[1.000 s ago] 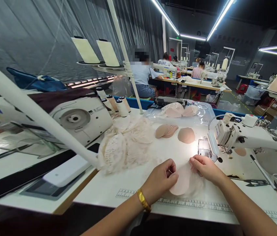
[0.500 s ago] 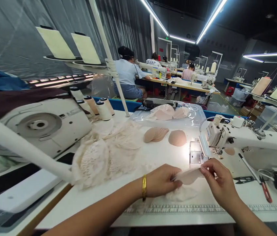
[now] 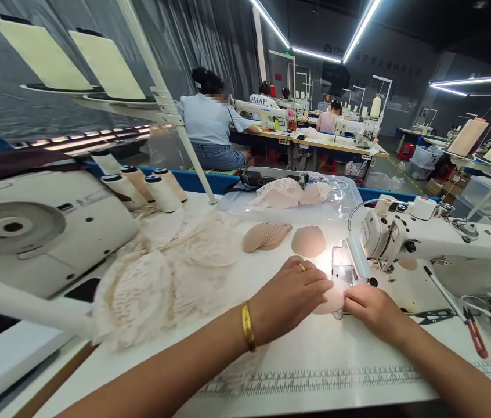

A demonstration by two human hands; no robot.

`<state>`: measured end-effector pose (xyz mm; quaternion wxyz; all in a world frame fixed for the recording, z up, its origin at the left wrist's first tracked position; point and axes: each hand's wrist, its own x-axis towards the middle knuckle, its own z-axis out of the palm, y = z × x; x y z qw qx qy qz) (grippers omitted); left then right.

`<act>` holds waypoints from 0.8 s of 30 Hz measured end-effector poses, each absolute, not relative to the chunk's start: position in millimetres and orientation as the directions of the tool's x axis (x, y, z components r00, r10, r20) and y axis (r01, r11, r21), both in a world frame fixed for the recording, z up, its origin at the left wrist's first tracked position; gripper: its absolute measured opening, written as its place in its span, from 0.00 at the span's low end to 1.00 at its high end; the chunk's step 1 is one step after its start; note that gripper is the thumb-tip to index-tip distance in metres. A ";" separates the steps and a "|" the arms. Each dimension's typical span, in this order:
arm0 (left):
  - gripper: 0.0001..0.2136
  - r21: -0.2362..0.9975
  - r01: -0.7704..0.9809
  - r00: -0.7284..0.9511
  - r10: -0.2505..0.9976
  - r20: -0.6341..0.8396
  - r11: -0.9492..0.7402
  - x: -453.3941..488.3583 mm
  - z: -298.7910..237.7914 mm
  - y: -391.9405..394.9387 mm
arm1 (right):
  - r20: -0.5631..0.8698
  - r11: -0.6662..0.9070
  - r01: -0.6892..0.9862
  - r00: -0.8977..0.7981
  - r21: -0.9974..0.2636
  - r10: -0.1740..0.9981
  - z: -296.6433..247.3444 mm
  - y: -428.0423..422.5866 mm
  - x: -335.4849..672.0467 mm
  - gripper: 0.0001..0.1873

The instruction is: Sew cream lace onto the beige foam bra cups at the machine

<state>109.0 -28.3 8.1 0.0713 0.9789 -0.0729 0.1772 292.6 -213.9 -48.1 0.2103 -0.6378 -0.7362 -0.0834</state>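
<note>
My left hand, with a gold ring and a gold bangle on the wrist, lies with curved fingers pressing a pale pink fabric cup piece onto the table. My right hand grips the same piece from the right, fingers bent over its edge. The piece sits just in front of the needle plate of the white sewing machine, under its lamp. What lies beneath my fingers is hidden.
A heap of cream lace pieces lies to the left. Stacked beige cups and a single cup sit behind my hands. Red-handled snips lie right. Thread cones stand at the back. Other people sew at tables beyond.
Both hands carried the pink piece forward from the table's near side up to the needle plate, and pressed it flat. The view has turned to the left.
</note>
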 end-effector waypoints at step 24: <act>0.10 -0.071 -0.212 0.856 -0.221 0.468 -0.975 165.8 -62.4 -51.8 | 0.399 0.131 0.978 -0.055 -0.165 0.915 -50.8 -235.1 320.1 0.16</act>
